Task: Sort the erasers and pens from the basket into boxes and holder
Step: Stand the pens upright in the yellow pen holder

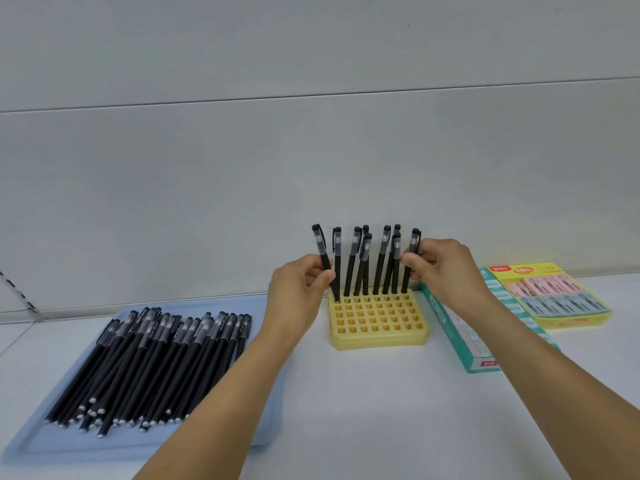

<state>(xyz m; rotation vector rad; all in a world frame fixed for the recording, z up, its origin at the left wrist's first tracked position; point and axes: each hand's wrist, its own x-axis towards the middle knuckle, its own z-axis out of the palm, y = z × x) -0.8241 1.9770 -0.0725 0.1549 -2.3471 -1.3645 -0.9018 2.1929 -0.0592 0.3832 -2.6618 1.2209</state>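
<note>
A yellow pen holder (379, 322) with a grid of holes stands in the middle of the table. Several black pens (360, 261) stand upright in its back rows. My left hand (299, 289) is shut on a black pen (323, 258) whose tip sits in a hole at the holder's back left corner. My right hand (440, 268) pinches another black pen (412, 254) standing at the back right corner. A pile of black pens (149, 362) lies on a pale blue tray (45, 441) at the left.
A teal box (460, 337) lies right of the holder, partly under my right forearm. Behind it a yellow box (554, 296) holds pink and blue erasers. A grey wall runs close behind the table.
</note>
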